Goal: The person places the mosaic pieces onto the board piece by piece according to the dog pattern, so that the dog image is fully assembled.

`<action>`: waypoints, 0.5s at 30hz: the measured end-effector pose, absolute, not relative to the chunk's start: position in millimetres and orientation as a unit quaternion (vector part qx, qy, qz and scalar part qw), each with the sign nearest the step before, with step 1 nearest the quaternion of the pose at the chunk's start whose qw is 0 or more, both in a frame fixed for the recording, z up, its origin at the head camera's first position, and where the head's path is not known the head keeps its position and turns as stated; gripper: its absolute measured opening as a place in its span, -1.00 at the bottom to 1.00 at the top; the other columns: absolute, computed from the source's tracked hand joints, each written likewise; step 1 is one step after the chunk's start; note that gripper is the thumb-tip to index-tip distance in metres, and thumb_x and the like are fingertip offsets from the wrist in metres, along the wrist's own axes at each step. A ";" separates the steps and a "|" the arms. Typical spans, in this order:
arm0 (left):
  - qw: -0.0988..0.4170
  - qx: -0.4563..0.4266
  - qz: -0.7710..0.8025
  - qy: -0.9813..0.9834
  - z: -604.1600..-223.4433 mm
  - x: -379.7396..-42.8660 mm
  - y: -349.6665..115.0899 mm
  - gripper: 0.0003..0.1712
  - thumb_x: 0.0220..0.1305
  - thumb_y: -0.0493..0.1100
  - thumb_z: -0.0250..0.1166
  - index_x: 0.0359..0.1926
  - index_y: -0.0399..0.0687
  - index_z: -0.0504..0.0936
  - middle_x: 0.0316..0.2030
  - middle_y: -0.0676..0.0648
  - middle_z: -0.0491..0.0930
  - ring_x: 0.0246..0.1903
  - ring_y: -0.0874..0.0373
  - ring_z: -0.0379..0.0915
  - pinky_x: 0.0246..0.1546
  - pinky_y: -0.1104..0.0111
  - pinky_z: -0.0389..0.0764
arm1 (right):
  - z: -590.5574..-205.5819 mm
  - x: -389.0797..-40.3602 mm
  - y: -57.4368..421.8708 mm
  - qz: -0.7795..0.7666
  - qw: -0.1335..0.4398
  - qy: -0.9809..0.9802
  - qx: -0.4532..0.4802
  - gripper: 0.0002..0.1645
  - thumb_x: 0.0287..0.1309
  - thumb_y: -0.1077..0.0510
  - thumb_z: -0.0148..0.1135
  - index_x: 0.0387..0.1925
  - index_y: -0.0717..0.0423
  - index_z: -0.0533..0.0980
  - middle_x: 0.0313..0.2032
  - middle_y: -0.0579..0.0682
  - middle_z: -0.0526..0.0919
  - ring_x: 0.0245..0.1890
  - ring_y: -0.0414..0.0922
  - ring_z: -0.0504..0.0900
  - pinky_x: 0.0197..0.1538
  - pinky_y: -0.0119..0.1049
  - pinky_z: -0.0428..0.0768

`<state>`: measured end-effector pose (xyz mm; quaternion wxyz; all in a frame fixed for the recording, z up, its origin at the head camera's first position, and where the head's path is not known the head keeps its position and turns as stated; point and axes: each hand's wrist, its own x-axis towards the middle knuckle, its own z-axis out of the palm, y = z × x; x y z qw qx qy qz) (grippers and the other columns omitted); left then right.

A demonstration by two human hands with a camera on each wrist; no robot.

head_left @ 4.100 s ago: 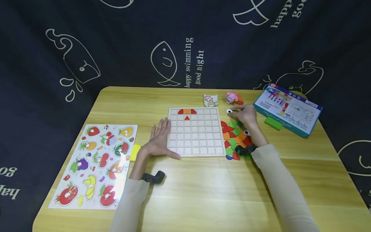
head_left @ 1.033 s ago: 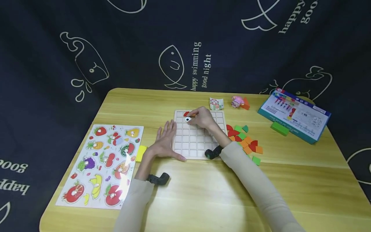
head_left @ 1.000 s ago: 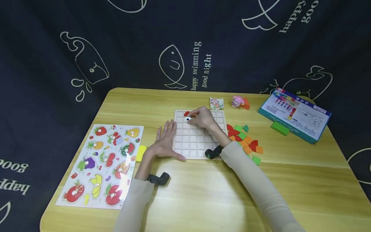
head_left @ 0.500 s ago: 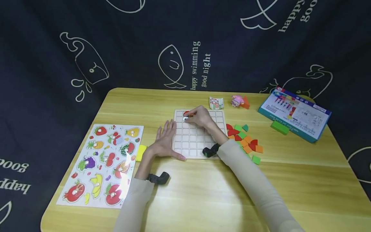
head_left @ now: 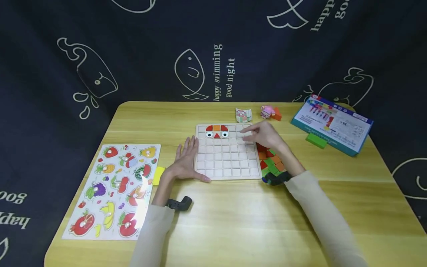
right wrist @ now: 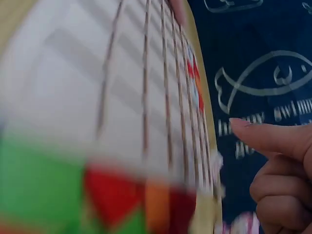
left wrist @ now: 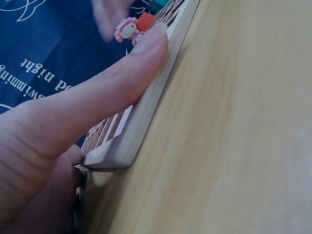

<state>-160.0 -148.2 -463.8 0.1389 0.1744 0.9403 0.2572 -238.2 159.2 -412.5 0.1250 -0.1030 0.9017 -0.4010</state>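
Note:
A white gridded board point(head_left: 227, 159) lies mid-table. Near its top are two red quarter-round tiles point(head_left: 209, 128) on either side of an orange square tile point(head_left: 217, 128). Below them, two round eye tiles point(head_left: 209, 134) flank a red triangle tile point(head_left: 217, 135). My left hand point(head_left: 182, 161) rests spread along the board's left side; its thumb point(left wrist: 117, 83) touches the front edge in the left wrist view. My right hand point(head_left: 267, 135) hovers over the board's upper right with nothing held, thumb and forefinger apart.
Red, orange and green tiles point(head_left: 271, 163) are heaped right of the board, partly hidden by the right wrist. Behind are a pattern card point(head_left: 244, 115) and a pink figurine point(head_left: 267, 111). A box point(head_left: 333, 124) and green block point(head_left: 316, 140) stand right; a fruit puzzle point(head_left: 113, 193) lies left.
Both eye tiles now sit on the board; the right hand has let go of the one it pinched and moved right, off the tiles. The left hand has stayed at the board's edge.

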 end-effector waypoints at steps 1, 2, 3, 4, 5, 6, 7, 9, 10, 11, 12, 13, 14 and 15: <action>0.139 0.174 0.257 0.940 -464.5 -160.0 -149.2 0.78 -0.46 0.50 0.51 0.51 -0.11 -0.47 0.52 -0.13 -0.60 0.51 -0.08 -0.73 0.46 -0.11 -0.56 | -412.7 -233.6 173.1 -0.386 0.130 0.910 -0.081 -0.66 0.02 0.10 0.45 -0.10 0.05 0.70 -0.78 -0.14 0.09 -0.74 -0.17 0.08 -0.64 -0.37 0.04; 0.139 0.173 0.256 0.941 -464.5 -159.7 -150.2 0.78 -0.46 0.50 0.51 0.51 -0.11 -0.47 0.52 -0.13 -0.60 0.51 -0.08 -0.73 0.46 -0.12 -0.56 | -413.6 -229.1 185.1 -0.376 0.137 0.915 -0.059 -0.67 0.02 0.09 0.46 -0.12 0.05 0.70 -0.78 -0.13 0.10 -0.74 -0.16 0.10 -0.64 -0.36 0.04; 0.140 0.170 0.258 0.941 -464.2 -159.1 -151.2 0.78 -0.47 0.50 0.51 0.51 -0.11 -0.47 0.52 -0.13 -0.60 0.51 -0.07 -0.73 0.46 -0.11 -0.56 | -416.3 -225.9 195.0 -0.372 0.143 0.916 -0.041 -0.68 0.01 0.08 0.46 -0.14 0.05 0.71 -0.78 -0.13 0.10 -0.74 -0.15 0.11 -0.64 -0.35 0.04; 0.140 0.168 0.256 0.942 -464.1 -158.7 -152.1 0.78 -0.47 0.51 0.51 0.51 -0.10 -0.47 0.52 -0.12 -0.60 0.51 -0.06 -0.74 0.46 -0.10 -0.57 | -418.9 -223.3 202.8 -0.371 0.153 0.916 -0.027 -0.68 0.01 0.06 0.46 -0.15 0.05 0.71 -0.78 -0.12 0.10 -0.74 -0.14 0.12 -0.64 -0.34 0.04; 0.141 0.166 0.256 0.942 -463.6 -158.3 -152.9 0.78 -0.47 0.50 0.52 0.51 -0.11 -0.46 0.52 -0.12 -0.60 0.51 -0.06 -0.74 0.46 -0.10 -0.57 | -421.9 -221.6 208.3 -0.373 0.160 0.914 -0.017 -0.67 0.01 0.04 0.46 -0.15 0.06 0.71 -0.78 -0.12 0.10 -0.73 -0.13 0.12 -0.63 -0.33 0.04; 0.141 0.165 0.258 0.942 -463.2 -158.1 -153.6 0.78 -0.47 0.50 0.52 0.51 -0.11 -0.46 0.52 -0.12 -0.60 0.51 -0.06 -0.74 0.46 -0.09 -0.57 | -425.1 -220.7 211.7 -0.376 0.164 0.912 -0.011 -0.66 0.00 0.02 0.47 -0.16 0.05 0.71 -0.77 -0.13 0.11 -0.73 -0.13 0.13 -0.62 -0.33 0.04; 0.140 0.164 0.260 0.941 -462.7 -158.0 -153.9 0.78 -0.47 0.49 0.53 0.51 -0.10 -0.46 0.52 -0.11 -0.60 0.51 -0.05 -0.74 0.46 -0.09 -0.58 | -428.6 -221.0 213.4 -0.383 0.165 0.909 -0.005 -0.65 -0.01 0.00 0.47 -0.16 0.05 0.71 -0.77 -0.14 0.11 -0.72 -0.13 0.14 -0.61 -0.33 0.04; 0.138 0.166 0.260 0.941 -461.7 -158.1 -153.3 0.78 -0.47 0.49 0.53 0.51 -0.11 -0.45 0.52 -0.12 -0.60 0.51 -0.06 -0.74 0.46 -0.09 -0.57 | -434.5 -222.9 213.4 -0.399 0.164 0.902 -0.001 -0.65 -0.01 -0.02 0.47 -0.17 0.05 0.71 -0.75 -0.15 0.13 -0.70 -0.13 0.15 -0.60 -0.33 0.04; 0.137 0.170 0.262 0.940 -461.7 -158.5 -152.8 0.78 -0.46 0.48 0.53 0.51 -0.11 -0.45 0.52 -0.13 -0.59 0.51 -0.07 -0.73 0.46 -0.11 -0.57 | -436.8 -224.2 212.8 -0.406 0.161 0.900 0.003 -0.65 -0.02 -0.02 0.48 -0.18 0.04 0.71 -0.75 -0.15 0.13 -0.69 -0.13 0.15 -0.59 -0.33 0.04; 0.137 0.172 0.265 0.939 -461.8 -158.9 -152.1 0.77 -0.46 0.48 0.53 0.51 -0.12 -0.45 0.52 -0.14 -0.59 0.51 -0.09 -0.73 0.45 -0.12 -0.57 | -438.8 -225.5 212.4 -0.411 0.157 0.898 0.003 -0.64 -0.02 -0.03 0.48 -0.18 0.05 0.71 -0.75 -0.15 0.13 -0.69 -0.13 0.15 -0.59 -0.32 0.03; 0.136 0.175 0.266 0.938 -461.6 -159.0 -151.1 0.77 -0.45 0.48 0.53 0.51 -0.13 -0.45 0.52 -0.14 -0.59 0.51 -0.09 -0.73 0.45 -0.13 -0.57 | -440.5 -226.7 212.2 -0.420 0.154 0.894 0.011 -0.66 -0.02 -0.02 0.48 -0.20 0.05 0.72 -0.75 -0.16 0.13 -0.69 -0.14 0.14 -0.59 -0.33 0.03; 0.136 0.177 0.267 0.938 -461.7 -159.2 -150.0 0.77 -0.45 0.47 0.53 0.51 -0.14 -0.45 0.52 -0.15 -0.59 0.51 -0.10 -0.73 0.45 -0.14 -0.57 | -441.8 -227.6 213.0 -0.429 0.152 0.890 0.014 -0.65 -0.02 0.00 0.48 -0.19 0.07 0.71 -0.75 -0.16 0.13 -0.69 -0.14 0.13 -0.60 -0.32 0.02; 0.137 0.178 0.268 0.937 -461.6 -159.3 -148.8 0.77 -0.45 0.47 0.54 0.51 -0.14 -0.45 0.52 -0.15 -0.59 0.51 -0.10 -0.73 0.44 -0.14 -0.57 | -442.7 -228.0 214.4 -0.433 0.149 0.889 0.018 -0.66 -0.01 0.00 0.47 -0.18 0.07 0.71 -0.75 -0.16 0.14 -0.70 -0.14 0.13 -0.60 -0.32 0.02; 0.138 0.178 0.268 0.937 -462.4 -159.5 -147.6 0.77 -0.45 0.46 0.54 0.51 -0.14 -0.45 0.52 -0.15 -0.59 0.51 -0.10 -0.73 0.45 -0.14 -0.57 | -443.4 -228.2 216.7 -0.437 0.146 0.887 0.024 -0.66 0.00 0.01 0.47 -0.18 0.07 0.70 -0.75 -0.15 0.13 -0.70 -0.14 0.13 -0.60 -0.32 0.02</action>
